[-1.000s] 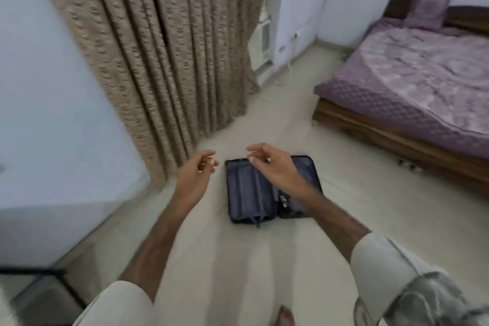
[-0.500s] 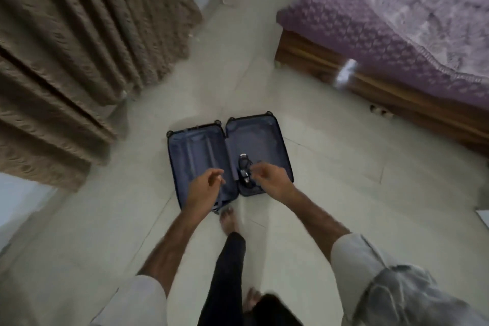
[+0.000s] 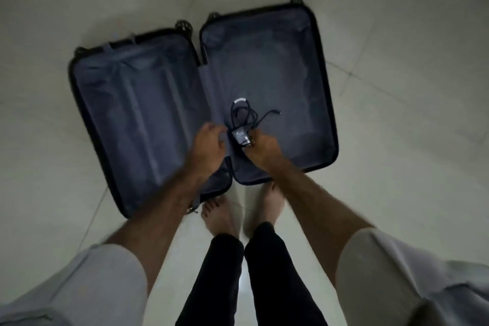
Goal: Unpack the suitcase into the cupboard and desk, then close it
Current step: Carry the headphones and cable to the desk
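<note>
On the tiled floor (image 3: 397, 34), the charger (image 3: 240, 136) touches the right hand (image 3: 264, 147).

Head camera looks almost straight down, fairly near, slightly blurred.

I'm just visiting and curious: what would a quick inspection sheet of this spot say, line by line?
Surface: pale tiled floor, with the suitcase lying on it.
Job's things: suitcase spread open flat, both halves showing grey lining; the left half looks empty; the right half holds only the charger.
Clutter: nothing seen.
Hands: left hand hovers over the hinge area with fingers loosely curled, holding nothing; right hand is at the charger plug, whether it already grips is unclear.
Cables: charger, a dark plug with its cord loosely coiled, in the right half near the hinge.
Surroundings: the person's bare feet stand at the suitcase's near edge.
</note>
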